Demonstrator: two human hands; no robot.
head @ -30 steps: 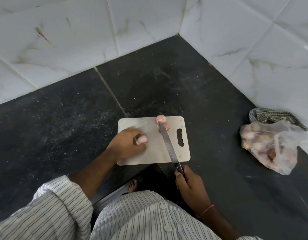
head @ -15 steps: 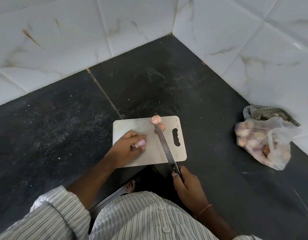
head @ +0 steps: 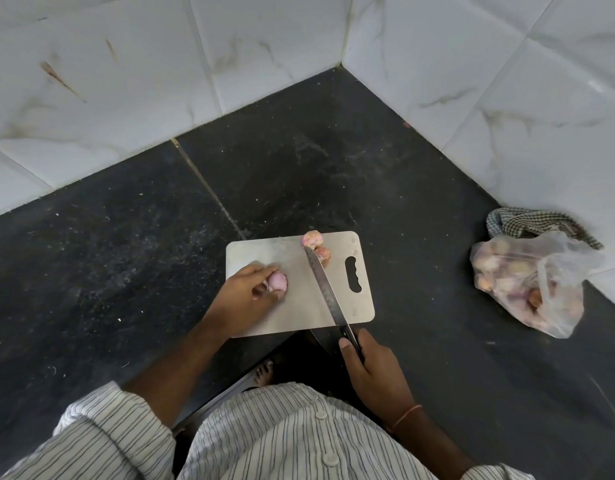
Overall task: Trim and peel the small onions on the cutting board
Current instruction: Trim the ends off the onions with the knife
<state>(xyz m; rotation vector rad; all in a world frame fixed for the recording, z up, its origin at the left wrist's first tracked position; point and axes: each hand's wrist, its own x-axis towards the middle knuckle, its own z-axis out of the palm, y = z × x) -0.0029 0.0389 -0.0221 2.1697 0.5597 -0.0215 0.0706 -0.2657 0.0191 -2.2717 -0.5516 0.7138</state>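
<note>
A small pink peeled-looking onion (head: 277, 281) lies on the left part of a pale grey rectangular cutting board (head: 292, 306), pinched between the curled fingers (head: 264, 271) and thumb of the left hand (head: 245, 299). Two more small pinkish onions with papery skin (head: 316, 247) sit touching each other at the far edge of the board, one partly over the rim. The tip of a long steel kitchen knife with a dark handle (head: 325, 292) reaches them, its blade running diagonally across the board toward the near edge. The right hand (head: 372, 370) wraps its fingers round the handle just off the board's near right corner, thumb laid along the top. A slot handle is cut through the board's right end. The board rests on a black speckled stone desk (head: 126, 271) set in a corner of white marbled wall tiles (head: 264, 46). Well to the right lies a clear plastic bag of small onions (head: 527, 285), with a checked cloth (head: 538, 225) touching it behind. Striped white sleeves and a shirt front fill the bottom of the view.
</note>
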